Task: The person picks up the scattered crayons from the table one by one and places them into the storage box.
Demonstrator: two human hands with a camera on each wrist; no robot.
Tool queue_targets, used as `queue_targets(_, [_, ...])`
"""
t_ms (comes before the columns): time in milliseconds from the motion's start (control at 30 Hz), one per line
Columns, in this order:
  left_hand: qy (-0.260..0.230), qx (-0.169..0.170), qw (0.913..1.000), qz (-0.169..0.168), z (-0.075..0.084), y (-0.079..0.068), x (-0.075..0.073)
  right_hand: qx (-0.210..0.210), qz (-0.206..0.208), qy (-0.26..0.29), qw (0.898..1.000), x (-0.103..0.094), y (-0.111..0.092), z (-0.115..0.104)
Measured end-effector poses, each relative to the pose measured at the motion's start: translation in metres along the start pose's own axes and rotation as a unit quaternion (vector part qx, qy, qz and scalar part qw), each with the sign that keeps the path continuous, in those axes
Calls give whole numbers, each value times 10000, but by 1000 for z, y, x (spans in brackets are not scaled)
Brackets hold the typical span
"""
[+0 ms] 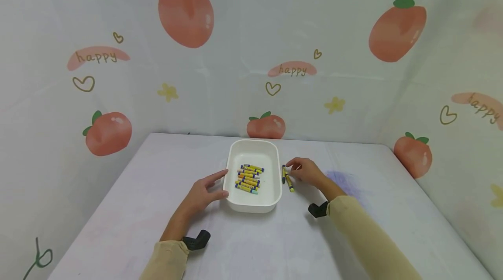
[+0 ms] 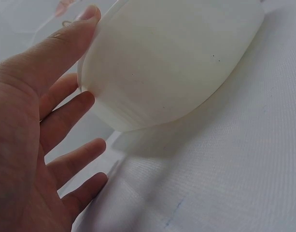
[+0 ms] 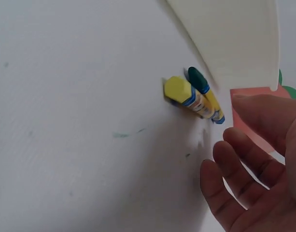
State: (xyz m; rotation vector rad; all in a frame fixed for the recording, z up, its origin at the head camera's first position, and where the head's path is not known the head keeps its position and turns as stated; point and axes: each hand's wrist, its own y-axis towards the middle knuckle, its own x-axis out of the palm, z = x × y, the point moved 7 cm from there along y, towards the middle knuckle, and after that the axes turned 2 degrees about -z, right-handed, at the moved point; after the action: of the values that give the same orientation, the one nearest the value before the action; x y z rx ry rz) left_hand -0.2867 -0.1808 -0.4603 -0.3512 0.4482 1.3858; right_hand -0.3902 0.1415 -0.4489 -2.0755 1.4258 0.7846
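Note:
A white plastic tub (image 1: 271, 199) stands mid-table with several yellow-wrapped crayons (image 1: 248, 178) lying in it. At the tub's left side my left hand (image 1: 200, 195) has its thumb and index finger spread and touching the rim; the left wrist view shows the fingers (image 2: 65, 121) mostly straight along the wall. To the right of the tub, a dark green crayon (image 1: 284, 175) and a yellow crayon (image 1: 290, 184) lie side by side on the table. Just beside them is my right hand (image 1: 308, 171). The right wrist view shows its thumb and fingers (image 3: 234, 193) apart, with nothing between them.
The table is covered with a white cloth (image 1: 118, 227), which has a purple smudge (image 1: 346, 184) to the right. Behind it hangs a white backdrop (image 1: 235, 31) printed with peaches. Black wrist-worn devices (image 1: 198, 240) sit at both cuffs.

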Motion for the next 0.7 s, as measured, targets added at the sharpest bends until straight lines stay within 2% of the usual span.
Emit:
queue_targets(467, [55,-64,10000,-8,0,0,0,-139,-274,-198,9993,9,-1,9])
queue_targets(700, [25,-21,10000,11,1,0,0,-111,-345,-345,9988,10,-3,6])
